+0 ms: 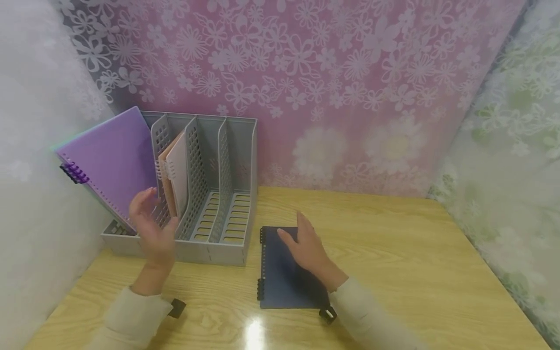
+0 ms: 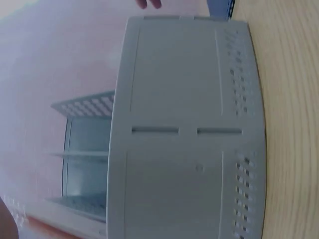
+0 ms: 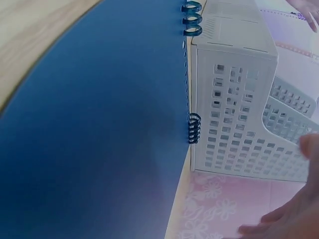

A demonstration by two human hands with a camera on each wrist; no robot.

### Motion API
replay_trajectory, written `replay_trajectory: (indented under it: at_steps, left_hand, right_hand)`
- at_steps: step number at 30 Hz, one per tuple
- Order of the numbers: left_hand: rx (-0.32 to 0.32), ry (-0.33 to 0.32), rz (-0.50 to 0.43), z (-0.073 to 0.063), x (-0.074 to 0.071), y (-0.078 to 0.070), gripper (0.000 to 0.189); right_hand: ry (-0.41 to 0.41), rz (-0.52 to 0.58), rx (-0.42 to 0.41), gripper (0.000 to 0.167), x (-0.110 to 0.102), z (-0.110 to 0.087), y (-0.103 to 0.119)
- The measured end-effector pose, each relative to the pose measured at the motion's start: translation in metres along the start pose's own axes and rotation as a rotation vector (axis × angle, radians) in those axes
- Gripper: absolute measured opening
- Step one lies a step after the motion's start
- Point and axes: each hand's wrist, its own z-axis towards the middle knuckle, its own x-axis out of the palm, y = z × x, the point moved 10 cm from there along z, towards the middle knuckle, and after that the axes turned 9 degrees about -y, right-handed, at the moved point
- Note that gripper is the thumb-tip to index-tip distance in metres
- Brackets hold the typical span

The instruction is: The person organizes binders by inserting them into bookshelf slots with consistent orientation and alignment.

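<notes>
A grey file organizer [image 1: 179,250] with upright dividers stands at the back left of the table. In its leftmost compartment a purple spiral notebook [image 1: 115,155] leans out to the left. The compartment beside it holds a light pink notebook [image 1: 177,170] and a brownish one, side by side. My left hand [image 1: 153,233] is raised in front of these notebooks, fingers bent loosely, nothing held. A dark blue ring-bound notebook [image 1: 284,287] lies flat on the table, its black rings facing the organizer. Above it my right hand [image 1: 308,248] hovers with thumb and fingers spread, holding nothing.
Two right-hand compartments of the organizer show bare slotted floors. The wooden table [image 1: 393,257] extends right of the blue notebook. A pink floral curtain [image 1: 284,82] hangs behind, with pale floral cloth [image 1: 520,170] at the right side. Each wrist wears a small black device.
</notes>
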Motion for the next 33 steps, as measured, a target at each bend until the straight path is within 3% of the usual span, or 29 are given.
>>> replay_trajectory:
  at_steps: [5,8,10,16,19,22,24,26,29,33]
  left_hand:
    - [0.094,0.353,-0.050,-0.028,0.047,-0.018,0.055]
    - [0.067,0.537,-0.055,-0.048,0.071,-0.022,0.054]
    - [0.001,0.624,-0.069,-0.061,0.083,-0.021,0.056]
    - [-0.354,0.928,-0.025,-0.118,0.117,-0.005,0.063]
    - [-0.515,1.083,0.028,-0.150,0.127,0.003,0.065]
    - [-0.616,1.207,0.101,-0.178,0.130,0.009,0.069]
    - [-0.652,1.260,0.176,-0.192,0.128,0.014,0.070]
    - [-0.709,1.270,0.236,-0.203,0.124,0.020,0.071]
    - [-0.815,1.241,0.293,-0.214,0.116,0.030,0.071]
    - [-0.950,1.168,0.296,-0.223,0.108,0.041,0.073]
  right_hand:
    - [0.065,0.028,0.178,0.082,-0.010,0.000,-0.025]
    - [0.094,0.037,0.235,0.081,-0.013,0.002,-0.036]
    - [0.109,0.045,0.256,0.080,-0.014,0.003,-0.041]
    - [0.139,0.089,0.333,0.079,-0.013,0.000,-0.056]
    - [0.154,0.125,0.366,0.079,-0.012,-0.002,-0.060]
    - [0.168,0.153,0.387,0.080,-0.013,-0.004,-0.062]
    - [0.172,0.152,0.391,0.080,-0.015,-0.005,-0.062]
    - [0.175,0.144,0.394,0.079,-0.016,-0.005,-0.063]
    - [0.180,0.122,0.392,0.077,-0.018,-0.005,-0.066]
    - [0.192,0.145,0.405,0.076,-0.018,-0.006,-0.070]
